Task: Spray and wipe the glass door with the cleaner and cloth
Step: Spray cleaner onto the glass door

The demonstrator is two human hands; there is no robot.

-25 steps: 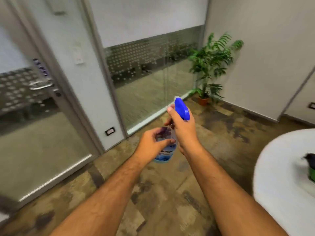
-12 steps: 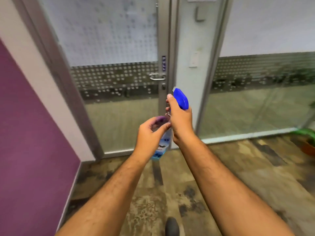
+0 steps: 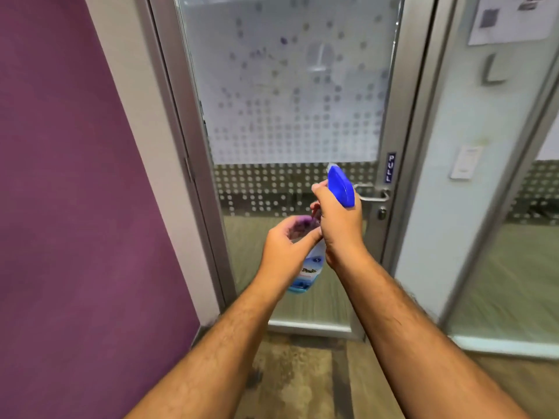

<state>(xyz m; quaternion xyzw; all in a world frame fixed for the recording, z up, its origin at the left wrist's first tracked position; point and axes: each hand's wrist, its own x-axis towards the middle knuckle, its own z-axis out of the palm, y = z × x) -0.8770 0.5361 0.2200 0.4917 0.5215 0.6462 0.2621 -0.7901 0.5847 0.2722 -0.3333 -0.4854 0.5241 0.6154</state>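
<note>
right hand grips the spray bottle; left hand clutches a purple cloth. next: spray the glass door.

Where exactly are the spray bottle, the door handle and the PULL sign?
spray bottle (image 3: 341,185), head view, on its blue trigger head.
door handle (image 3: 373,193), head view, on the metal lever.
PULL sign (image 3: 390,167), head view, middle of the blue strip.

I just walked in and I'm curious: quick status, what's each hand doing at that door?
Right hand grips spray bottle, nozzle toward glass door. Left hand holds purple cloth at bottle. Nothing in the way.
</note>
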